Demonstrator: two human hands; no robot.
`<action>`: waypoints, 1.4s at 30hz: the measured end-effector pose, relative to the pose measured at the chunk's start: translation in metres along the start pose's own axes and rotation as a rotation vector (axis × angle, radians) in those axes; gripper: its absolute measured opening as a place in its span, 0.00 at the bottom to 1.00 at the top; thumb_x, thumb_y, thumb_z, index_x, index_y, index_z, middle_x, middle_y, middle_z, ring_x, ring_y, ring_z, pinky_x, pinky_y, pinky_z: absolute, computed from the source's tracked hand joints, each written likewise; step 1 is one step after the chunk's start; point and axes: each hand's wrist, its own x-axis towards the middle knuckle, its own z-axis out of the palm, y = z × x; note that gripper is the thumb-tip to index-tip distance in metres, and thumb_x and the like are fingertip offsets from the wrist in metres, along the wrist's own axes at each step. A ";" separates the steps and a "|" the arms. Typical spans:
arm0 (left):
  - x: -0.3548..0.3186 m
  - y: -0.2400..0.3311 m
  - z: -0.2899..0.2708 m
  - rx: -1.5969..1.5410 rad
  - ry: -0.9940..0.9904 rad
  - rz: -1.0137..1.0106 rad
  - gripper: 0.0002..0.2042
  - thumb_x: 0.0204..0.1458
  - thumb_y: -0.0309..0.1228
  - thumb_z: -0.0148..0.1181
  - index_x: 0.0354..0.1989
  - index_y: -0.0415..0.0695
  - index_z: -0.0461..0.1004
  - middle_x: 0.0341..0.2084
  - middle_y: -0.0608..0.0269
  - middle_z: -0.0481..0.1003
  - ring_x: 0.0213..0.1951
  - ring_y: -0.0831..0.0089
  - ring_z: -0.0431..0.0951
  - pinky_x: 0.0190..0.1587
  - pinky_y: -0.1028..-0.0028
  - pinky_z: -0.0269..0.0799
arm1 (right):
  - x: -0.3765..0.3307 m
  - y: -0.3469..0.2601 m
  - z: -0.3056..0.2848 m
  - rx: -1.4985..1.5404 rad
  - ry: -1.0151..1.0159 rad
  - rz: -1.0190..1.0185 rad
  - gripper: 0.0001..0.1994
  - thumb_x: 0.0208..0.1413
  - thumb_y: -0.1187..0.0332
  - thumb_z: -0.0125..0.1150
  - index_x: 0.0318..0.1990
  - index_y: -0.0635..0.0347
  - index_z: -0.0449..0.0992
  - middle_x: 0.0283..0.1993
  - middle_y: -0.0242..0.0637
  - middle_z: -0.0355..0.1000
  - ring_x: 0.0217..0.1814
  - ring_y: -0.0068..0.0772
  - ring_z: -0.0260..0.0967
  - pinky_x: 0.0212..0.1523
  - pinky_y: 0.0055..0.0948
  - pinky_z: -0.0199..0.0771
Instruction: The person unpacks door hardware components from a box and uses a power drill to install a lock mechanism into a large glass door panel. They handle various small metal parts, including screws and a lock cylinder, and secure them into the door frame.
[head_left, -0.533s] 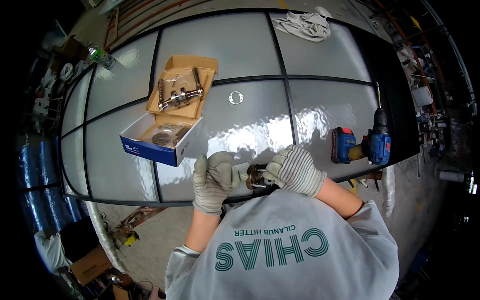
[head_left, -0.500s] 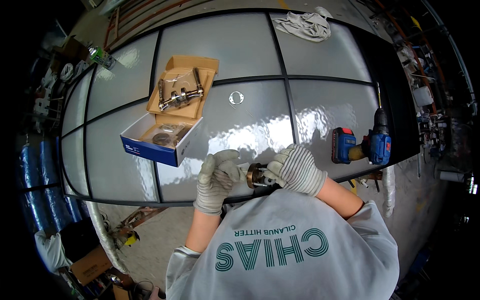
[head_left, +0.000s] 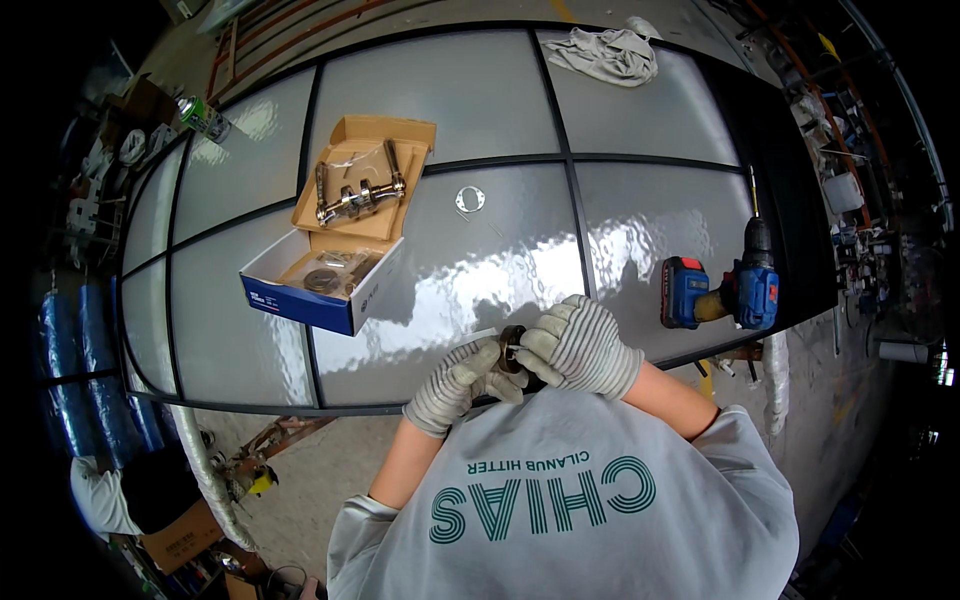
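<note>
Just above the panel's near edge, both of my gloved hands meet at a round bronze door-lock rosette (head_left: 513, 342). My right hand (head_left: 585, 350) pinches its right side, fingers curled in. My left hand (head_left: 455, 385) closes on it from the left and below, thumb and fingertips touching its edge. The gloves partly hide the piece, and what its back carries cannot be made out. Farther off on the glass lies a silver mounting ring (head_left: 481, 200) with small screws beside it. Shiny lever door handles (head_left: 362, 198) rest in the raised lid of an open cardboard box (head_left: 300, 308).
A black-framed panel (head_left: 450, 158) of frosted glass spans the work area. To the right stands a blue cordless drill (head_left: 755, 285) with a long bit. A crumpled cloth (head_left: 605, 55) lies at the far edge, and a spray can (head_left: 203, 118) at the far left.
My left hand has moved right from an open pose and closed on the rosette. My right hand has shifted slightly left, and the rosette has turned between the fingers.
</note>
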 end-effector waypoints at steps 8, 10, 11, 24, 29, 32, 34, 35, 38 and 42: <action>0.002 -0.007 0.012 -0.189 -0.037 0.099 0.31 0.50 0.52 0.59 0.51 0.36 0.68 0.41 0.56 0.74 0.43 0.70 0.76 0.43 0.72 0.75 | 0.007 -0.004 -0.002 0.067 0.033 -0.061 0.09 0.42 0.58 0.60 0.27 0.51 0.75 0.25 0.31 0.69 0.27 0.32 0.66 0.30 0.33 0.65; 0.002 -0.006 0.011 -0.180 -0.004 0.091 0.30 0.49 0.50 0.60 0.52 0.37 0.68 0.43 0.57 0.73 0.45 0.70 0.75 0.45 0.71 0.74 | 0.006 -0.005 -0.002 0.063 0.039 -0.055 0.09 0.42 0.58 0.60 0.26 0.50 0.75 0.24 0.30 0.68 0.26 0.32 0.66 0.30 0.32 0.65; 0.001 -0.007 0.011 -0.179 -0.002 0.086 0.30 0.49 0.49 0.61 0.53 0.38 0.67 0.44 0.57 0.73 0.46 0.70 0.74 0.47 0.71 0.73 | 0.006 -0.005 -0.002 0.057 0.031 -0.039 0.08 0.42 0.58 0.60 0.26 0.51 0.75 0.24 0.30 0.68 0.26 0.32 0.66 0.29 0.32 0.65; 0.006 -0.005 0.011 0.093 0.164 0.607 0.30 0.40 0.30 0.69 0.55 0.42 0.66 0.50 0.55 0.71 0.56 0.67 0.68 0.61 0.66 0.60 | -0.008 -0.012 0.022 0.715 -0.007 0.600 0.13 0.51 0.62 0.56 0.21 0.60 0.72 0.17 0.39 0.66 0.22 0.40 0.66 0.27 0.37 0.66; -0.001 -0.006 -0.018 0.152 -0.054 0.597 0.21 0.45 0.30 0.65 0.49 0.39 0.70 0.49 0.52 0.72 0.58 0.62 0.66 0.61 0.64 0.58 | -0.008 0.004 0.020 0.456 0.104 0.458 0.12 0.52 0.64 0.55 0.19 0.60 0.71 0.15 0.40 0.63 0.20 0.43 0.64 0.25 0.38 0.64; -0.001 0.005 0.009 0.110 0.264 0.413 0.23 0.51 0.42 0.60 0.49 0.37 0.69 0.45 0.51 0.73 0.50 0.64 0.73 0.56 0.66 0.66 | -0.006 0.005 0.016 0.253 0.165 0.209 0.08 0.47 0.65 0.59 0.21 0.56 0.72 0.18 0.35 0.65 0.22 0.38 0.64 0.27 0.35 0.64; 0.001 -0.001 0.001 0.032 0.087 0.162 0.26 0.52 0.47 0.58 0.50 0.37 0.69 0.43 0.54 0.73 0.44 0.68 0.75 0.50 0.69 0.70 | -0.005 0.004 0.012 0.134 0.117 0.129 0.07 0.44 0.63 0.62 0.23 0.54 0.73 0.20 0.33 0.65 0.24 0.36 0.64 0.30 0.33 0.64; 0.000 -0.003 -0.002 -0.006 -0.002 0.034 0.27 0.52 0.50 0.57 0.50 0.37 0.68 0.42 0.55 0.74 0.42 0.70 0.76 0.48 0.71 0.72 | -0.005 0.004 0.013 0.116 0.101 0.122 0.07 0.44 0.63 0.63 0.24 0.54 0.74 0.20 0.33 0.65 0.24 0.36 0.64 0.30 0.34 0.64; 0.001 -0.005 -0.003 0.060 -0.107 -0.019 0.31 0.51 0.56 0.55 0.50 0.38 0.68 0.39 0.58 0.74 0.37 0.75 0.76 0.42 0.75 0.74 | -0.005 0.006 0.013 0.093 0.067 0.104 0.08 0.43 0.62 0.63 0.24 0.54 0.74 0.21 0.33 0.66 0.26 0.35 0.64 0.32 0.34 0.64; 0.003 -0.012 0.004 0.007 -0.097 0.037 0.30 0.49 0.53 0.59 0.50 0.39 0.67 0.40 0.60 0.73 0.39 0.74 0.75 0.45 0.74 0.72 | -0.004 0.007 0.013 0.151 0.093 0.102 0.08 0.43 0.62 0.63 0.25 0.54 0.74 0.22 0.33 0.67 0.26 0.35 0.65 0.33 0.34 0.64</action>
